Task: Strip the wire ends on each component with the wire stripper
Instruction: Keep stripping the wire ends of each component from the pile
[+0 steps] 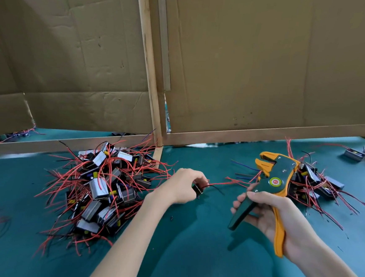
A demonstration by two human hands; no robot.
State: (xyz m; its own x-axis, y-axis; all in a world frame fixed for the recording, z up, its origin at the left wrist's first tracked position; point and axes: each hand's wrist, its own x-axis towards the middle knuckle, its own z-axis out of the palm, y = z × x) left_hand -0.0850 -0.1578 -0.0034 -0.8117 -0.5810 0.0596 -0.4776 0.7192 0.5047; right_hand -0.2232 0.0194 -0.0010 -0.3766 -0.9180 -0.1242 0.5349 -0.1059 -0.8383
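While two piles of wired components are lying on the green table (pixel 189 259), we are holding one component (pixel 197 188) and the wire stripper (pixel 276 178) between them.

Our left hand (pixel 184 185) is pinching the small black component with curled fingers, low over the table, its red wire (pixel 221 183) trailing right toward the tool. Our right hand (pixel 267 212) is curling round the stripper's spread handles; the jaws are standing open, with no wire visible in them. We are judging the big left pile (pixel 99 188) as waiting and the smaller right pile (pixel 318 181) as done, though the wire ends are too small to confirm.
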